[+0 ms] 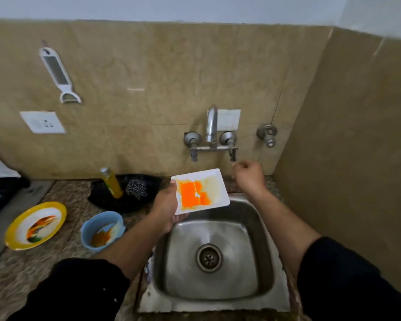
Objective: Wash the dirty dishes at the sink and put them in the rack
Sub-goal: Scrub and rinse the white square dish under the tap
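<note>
My left hand [166,206] grips a white rectangular plate [214,184] by its left edge and holds it over the back left corner of the steel sink [259,218]. The plate is smeared with bright orange sauce. My right hand [249,176] is raised just below the right tap handle [233,154] of the wall faucet [211,126], its fingers loosely curled and holding nothing. No water shows at the spout. On the counter to the left lie a dirty yellow-rimmed plate [16,237] and a dirty blue bowl [88,228].
A black tray [102,195] behind the bowl holds a yellow soap bottle [111,183] and a steel scrubber [136,188]. A grater and peeler [56,70] hangs on the tiled wall above a socket [42,122]. A side wall stands close on the right.
</note>
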